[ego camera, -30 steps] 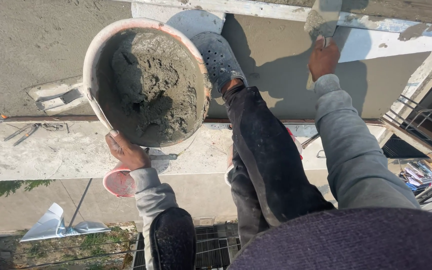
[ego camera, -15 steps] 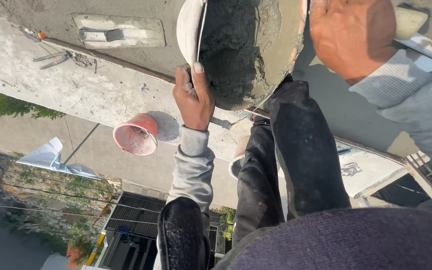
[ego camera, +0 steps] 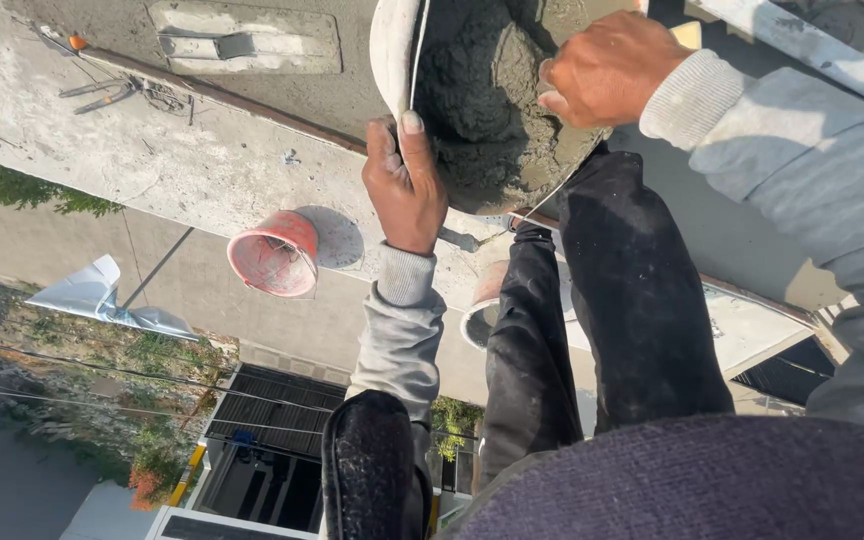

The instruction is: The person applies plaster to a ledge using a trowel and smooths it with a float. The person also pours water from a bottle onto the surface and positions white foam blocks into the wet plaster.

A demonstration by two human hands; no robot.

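The bucket (ego camera: 402,60) of wet mortar (ego camera: 492,100) is tilted at the top. The left hand (ego camera: 404,190) closes on its rim; the right hand (ego camera: 607,70), curled, presses into the mortar. Below the bucket, a red pail (ego camera: 274,255) lies on the ledge (ego camera: 152,165).

The left hand (ego camera: 404,190) grips the rim of a mortar-filled pan (ego camera: 482,110); the right hand (ego camera: 607,68) reaches into the wet mortar. A red bucket (ego camera: 274,255) stands left.

Mortar pan (ego camera: 392,50) — white, round, tipped steeply on edge, its rim pinched at the lower side. Inside, wet grey mortar (ego camera: 487,100) — lumpy, coarse, heaped against the low wall, clinging in a thick mass. Upper part runs out of view.
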